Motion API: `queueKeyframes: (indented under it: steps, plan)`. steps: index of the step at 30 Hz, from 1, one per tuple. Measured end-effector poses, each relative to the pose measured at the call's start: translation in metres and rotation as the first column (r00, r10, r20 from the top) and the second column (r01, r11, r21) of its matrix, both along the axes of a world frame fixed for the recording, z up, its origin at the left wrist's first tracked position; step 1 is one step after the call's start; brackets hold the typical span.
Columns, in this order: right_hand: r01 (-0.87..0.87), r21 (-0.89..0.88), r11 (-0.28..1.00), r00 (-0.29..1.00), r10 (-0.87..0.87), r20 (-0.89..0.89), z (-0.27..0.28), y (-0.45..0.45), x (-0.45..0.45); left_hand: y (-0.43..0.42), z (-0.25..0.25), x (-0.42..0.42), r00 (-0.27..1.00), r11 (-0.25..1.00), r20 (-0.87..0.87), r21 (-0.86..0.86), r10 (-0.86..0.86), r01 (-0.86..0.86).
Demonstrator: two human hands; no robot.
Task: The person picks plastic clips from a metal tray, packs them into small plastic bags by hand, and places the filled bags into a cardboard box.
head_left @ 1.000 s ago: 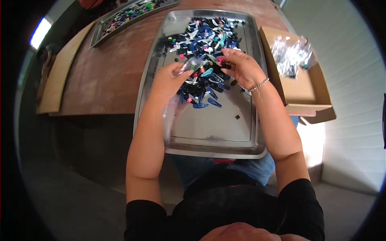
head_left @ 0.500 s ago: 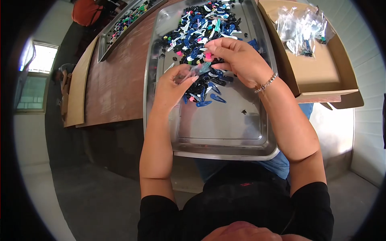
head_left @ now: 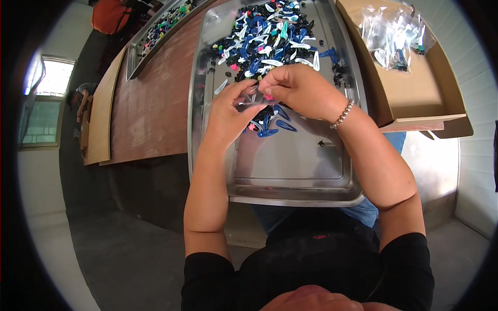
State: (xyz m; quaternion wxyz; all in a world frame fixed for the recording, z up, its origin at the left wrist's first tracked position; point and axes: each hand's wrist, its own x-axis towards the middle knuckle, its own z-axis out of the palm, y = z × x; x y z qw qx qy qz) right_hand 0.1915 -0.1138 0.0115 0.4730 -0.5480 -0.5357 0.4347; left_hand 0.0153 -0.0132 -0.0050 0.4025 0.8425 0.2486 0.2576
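Observation:
My left hand (head_left: 226, 113) is closed on a small clear plastic bag (head_left: 249, 99), thumb and fingers on either side of it. At the bag's mouth, my right hand (head_left: 307, 94) pinches a small pink hair clip (head_left: 268, 97); its fingertips touch or nearly touch the bag. Both hands are over a metal tray (head_left: 290, 166). Beneath and beyond them lies a heap of hair clips (head_left: 270, 39): blue and white snap clips, small black claw clips and a few coloured ones. Part of the heap is hidden by my hands.
A cardboard box (head_left: 423, 96) on the right holds filled clear bags (head_left: 394, 41). Left of the tray is a brown wooden tabletop (head_left: 150, 114), with a second metal tray of clips (head_left: 166, 26) at its far end. People are at the far left, one in orange (head_left: 109, 15).
My right hand has moved down and toward the left hand, bringing the pink clip to the bag. The bag's mouth now faces the right fingers. The view has shifted slightly.

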Motion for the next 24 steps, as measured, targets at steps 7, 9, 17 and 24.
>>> queueKeyframes:
  steps: [7, 9, 17, 24]
  plan:
    - [0.053, 0.095, 0.994, 0.980, -0.034, -0.194, 0.012, -0.004, -0.005, 0.001, 0.000, -0.002, 0.999, 0.999, -0.031, -0.032, 0.007, -0.008]
    - [0.116, 0.129, 0.985, 0.973, -0.087, -0.212, 0.012, -0.005, -0.002, -0.001, 0.005, -0.001, 0.999, 0.990, -0.026, -0.133, 0.037, -0.040]
    - [0.286, 0.018, 0.958, 0.790, -0.246, 0.562, -0.013, -0.015, 0.030, 0.009, 0.006, -0.005, 0.944, 0.850, 0.297, -0.526, 0.145, 0.035]
    - [0.257, 0.057, 0.965, 0.591, -0.204, 0.780, -0.022, -0.010, 0.016, 0.010, -0.002, -0.006, 0.972, 0.913, 0.210, -0.408, 0.108, -0.013]
